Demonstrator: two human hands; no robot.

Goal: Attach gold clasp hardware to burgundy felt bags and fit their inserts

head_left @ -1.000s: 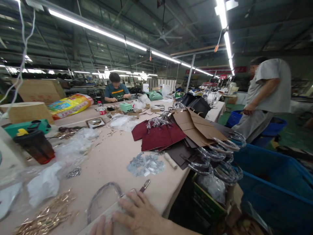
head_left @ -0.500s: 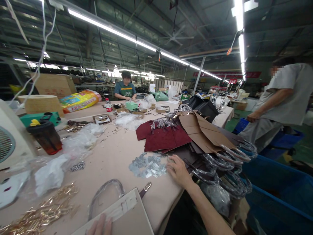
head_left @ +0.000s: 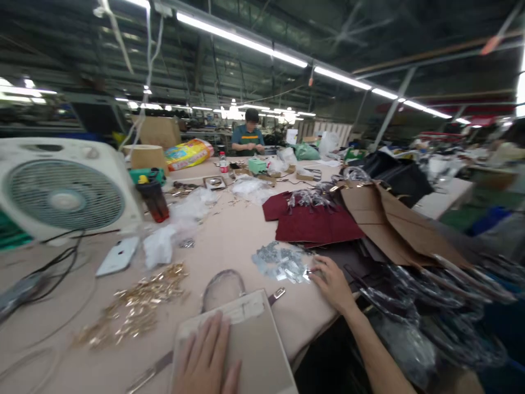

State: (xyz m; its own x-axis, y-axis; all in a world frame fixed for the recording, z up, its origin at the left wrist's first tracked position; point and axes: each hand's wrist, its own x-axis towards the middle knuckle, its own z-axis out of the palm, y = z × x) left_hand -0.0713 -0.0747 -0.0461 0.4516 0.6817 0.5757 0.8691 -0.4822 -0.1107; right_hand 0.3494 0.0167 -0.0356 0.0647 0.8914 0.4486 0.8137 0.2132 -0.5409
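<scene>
My left hand lies flat, fingers extended, on a beige panel with a pale strip along its top edge. A handle loop in clear wrap shows behind the panel, and dark straps with metal buckles stick out on both sides. At the right edge of a pile of small silvery metal plates, my right hand has its thumb and fingertips drawn together on what looks like one small plate. The fingertips partly hide it.
Gold-coloured metal fittings lie loose at left, near a phone and a white fan. Maroon bag pieces and brown ones with wrapped handles are stacked at right. A co-worker sits across the table.
The view has swung left, bringing in the fan and phone; the standing person at right has left view. My left hand has come farther onto the panel. My right fingers have closed at the pile.
</scene>
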